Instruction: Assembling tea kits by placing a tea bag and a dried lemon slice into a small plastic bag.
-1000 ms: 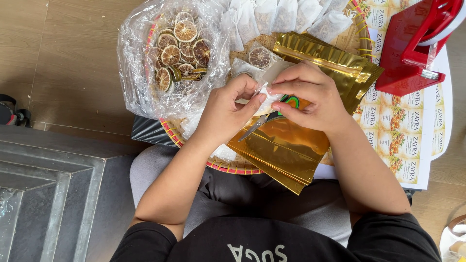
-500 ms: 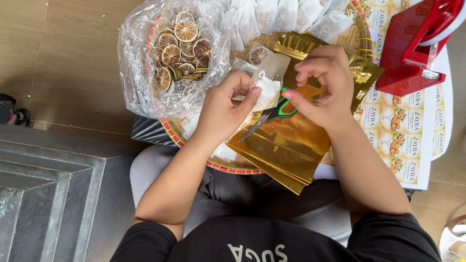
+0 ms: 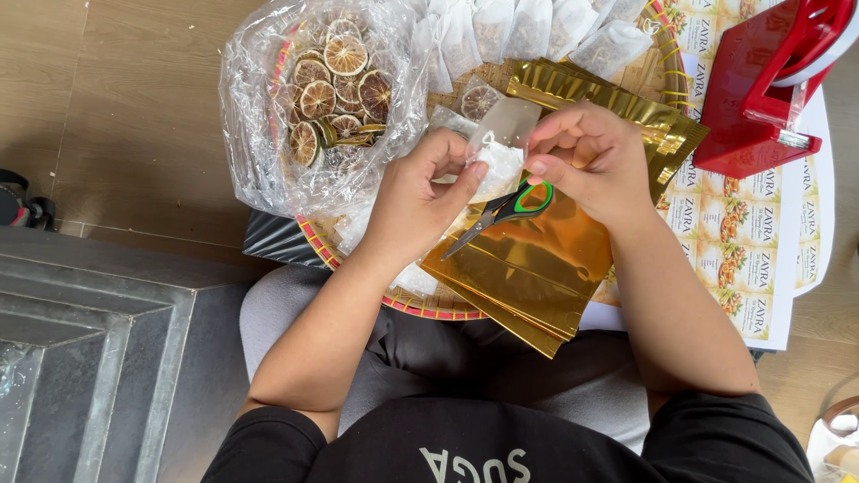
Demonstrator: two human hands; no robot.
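My left hand [image 3: 419,199] and my right hand [image 3: 592,159] both pinch a small white filter sachet [image 3: 501,148] above a round woven tray [image 3: 429,309] on my lap. Green-handled scissors [image 3: 501,211] hang from the fingers of my right hand, blades pointing down-left. Under the hands lies a stack of gold foil pouches [image 3: 528,268]. A clear plastic bag of dried citrus slices [image 3: 333,85] sits at the tray's left.
More white sachets [image 3: 528,27] line the tray's far edge. A red tape dispenser [image 3: 761,85] stands at the right on sheets of printed labels [image 3: 743,241]. Grey stone steps [image 3: 89,358] are at the left, on a wooden floor.
Both hands have lifted the sachet higher over the tray. The right hand moved up and away from the gold pouches, with the scissors still hanging from it.
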